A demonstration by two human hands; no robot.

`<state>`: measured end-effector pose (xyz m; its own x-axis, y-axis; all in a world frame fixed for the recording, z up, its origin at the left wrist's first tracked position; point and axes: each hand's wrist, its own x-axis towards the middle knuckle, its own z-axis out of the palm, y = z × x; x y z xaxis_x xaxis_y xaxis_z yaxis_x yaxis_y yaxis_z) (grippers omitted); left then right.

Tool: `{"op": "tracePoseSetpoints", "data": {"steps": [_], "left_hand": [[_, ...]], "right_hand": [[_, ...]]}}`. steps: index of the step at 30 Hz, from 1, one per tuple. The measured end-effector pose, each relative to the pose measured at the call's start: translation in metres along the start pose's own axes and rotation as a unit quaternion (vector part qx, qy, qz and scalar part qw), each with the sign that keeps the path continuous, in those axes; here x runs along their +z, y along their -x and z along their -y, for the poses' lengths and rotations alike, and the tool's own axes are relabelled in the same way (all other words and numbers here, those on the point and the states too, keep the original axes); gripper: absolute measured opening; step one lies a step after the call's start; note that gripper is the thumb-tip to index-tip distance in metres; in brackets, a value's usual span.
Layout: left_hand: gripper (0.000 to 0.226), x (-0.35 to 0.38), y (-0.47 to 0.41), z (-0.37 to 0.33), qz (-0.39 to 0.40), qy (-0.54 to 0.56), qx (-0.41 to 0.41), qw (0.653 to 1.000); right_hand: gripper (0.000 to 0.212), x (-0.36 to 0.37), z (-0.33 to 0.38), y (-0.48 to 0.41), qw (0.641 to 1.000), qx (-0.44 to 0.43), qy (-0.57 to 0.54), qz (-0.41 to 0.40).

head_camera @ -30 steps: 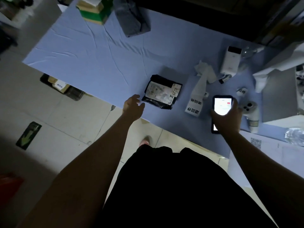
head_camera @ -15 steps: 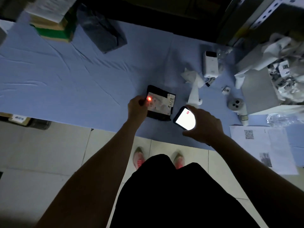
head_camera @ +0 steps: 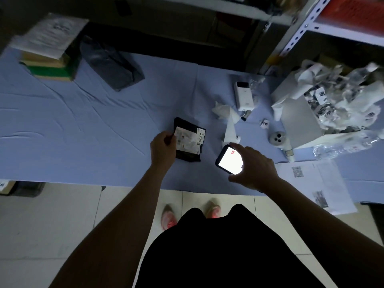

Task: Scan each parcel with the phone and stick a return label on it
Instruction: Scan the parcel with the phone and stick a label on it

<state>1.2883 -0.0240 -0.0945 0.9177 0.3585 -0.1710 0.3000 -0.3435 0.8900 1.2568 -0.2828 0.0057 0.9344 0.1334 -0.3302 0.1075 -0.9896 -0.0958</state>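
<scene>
Pale blue cloth point(head_camera: 83, 125) is lying spread in this dim room. Curled fingers of the left hand point(head_camera: 163, 149) are pinching the nine o'clock edge of the small black plastic parcel point(head_camera: 188, 157) lying mid-cloth. At its three o'clock, right hand point(head_camera: 256, 169) fingers are wrapping the glowing black phone point(head_camera: 228, 161).

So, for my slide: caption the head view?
Left hand grips black parcel on table; right hand holds lit phone.

A parcel storeroom (slotted metal shelving point(head_camera: 301, 32), stacked parcels point(head_camera: 47, 50)).
</scene>
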Motion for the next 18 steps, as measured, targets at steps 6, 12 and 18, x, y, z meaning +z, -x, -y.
{"op": "tracePoseSetpoints", "data": {"steps": [6,12,18], "left_hand": [[0.023,0.004,0.007,-0.008,-0.045,-0.204,0.039,0.977],[0.024,0.066,0.021,-0.039,0.204,-0.088,0.013,0.975],[0.037,0.138,0.031,-0.052,0.216,-0.057,-0.109,0.969]], "right_hand": [[0.094,0.022,-0.044,-0.014,0.984,0.095,-0.144,-0.034],[0.08,0.047,-0.101,-0.045,0.957,0.2,-0.206,-0.041],[0.088,0.067,-0.137,-0.075,0.957,0.212,-0.197,-0.008]]}}
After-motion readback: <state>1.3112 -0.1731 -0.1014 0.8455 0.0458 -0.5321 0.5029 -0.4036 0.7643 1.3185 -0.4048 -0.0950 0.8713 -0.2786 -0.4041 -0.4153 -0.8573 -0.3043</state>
